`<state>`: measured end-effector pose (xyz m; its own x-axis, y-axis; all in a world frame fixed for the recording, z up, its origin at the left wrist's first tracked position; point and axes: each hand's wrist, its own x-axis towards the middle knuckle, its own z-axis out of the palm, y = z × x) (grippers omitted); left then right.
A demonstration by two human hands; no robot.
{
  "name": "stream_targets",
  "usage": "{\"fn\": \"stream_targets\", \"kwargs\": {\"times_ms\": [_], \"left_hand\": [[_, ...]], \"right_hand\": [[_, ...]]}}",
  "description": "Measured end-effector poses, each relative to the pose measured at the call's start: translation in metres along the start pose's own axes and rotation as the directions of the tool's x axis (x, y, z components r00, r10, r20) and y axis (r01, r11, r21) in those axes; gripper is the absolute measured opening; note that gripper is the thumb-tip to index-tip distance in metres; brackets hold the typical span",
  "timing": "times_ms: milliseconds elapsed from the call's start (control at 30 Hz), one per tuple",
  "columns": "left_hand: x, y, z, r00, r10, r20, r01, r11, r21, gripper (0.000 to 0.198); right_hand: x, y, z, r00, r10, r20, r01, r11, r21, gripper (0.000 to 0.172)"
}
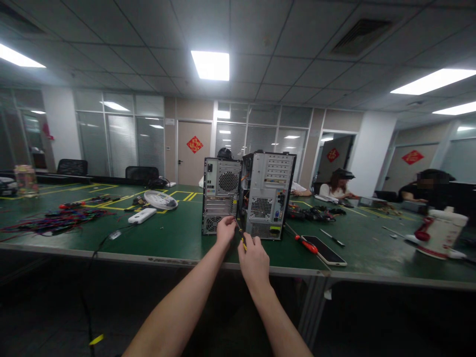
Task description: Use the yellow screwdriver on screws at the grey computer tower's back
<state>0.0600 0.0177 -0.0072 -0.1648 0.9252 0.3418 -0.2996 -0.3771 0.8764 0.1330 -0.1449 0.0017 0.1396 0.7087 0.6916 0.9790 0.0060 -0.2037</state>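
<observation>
Green table bears two computer cases, phone.

A large office room has a grid ceiling of grey tiles with bright square light panels and a vent. The back wall holds glass partitions with blinds and brown doors bearing red diamond decorations, with a white pillar to the right. Long green tables marked with yellow tape lines fill the room, black office chairs stand behind them, and the floor below is dark.
</observation>
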Motion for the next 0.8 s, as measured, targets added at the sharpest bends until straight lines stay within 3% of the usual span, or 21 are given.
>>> {"fn": "stream_targets", "kwargs": {"times_ms": [467, 667, 800], "left_hand": [[-0.005, 0.002, 0.004, 0.995, -0.097, 0.029, 0.099, 0.991, -0.094, 0.030], [-0.012, 0.007, 0.005, 0.972, -0.227, 0.058, 0.234, 0.944, -0.234, 0.039], [-0.017, 0.016, 0.007, 0.932, -0.350, 0.093, 0.359, 0.861, -0.360, 0.026]], "right_hand": [[0.004, -0.003, -0.004, 1.000, 0.008, 0.012, -0.008, 1.000, 0.002, 0.027], [0.007, -0.007, -0.009, 0.998, 0.061, 0.027, -0.060, 0.998, -0.010, 0.021], [0.010, -0.009, -0.010, 0.994, 0.103, 0.040, -0.103, 0.995, -0.007, 0.023]]}}
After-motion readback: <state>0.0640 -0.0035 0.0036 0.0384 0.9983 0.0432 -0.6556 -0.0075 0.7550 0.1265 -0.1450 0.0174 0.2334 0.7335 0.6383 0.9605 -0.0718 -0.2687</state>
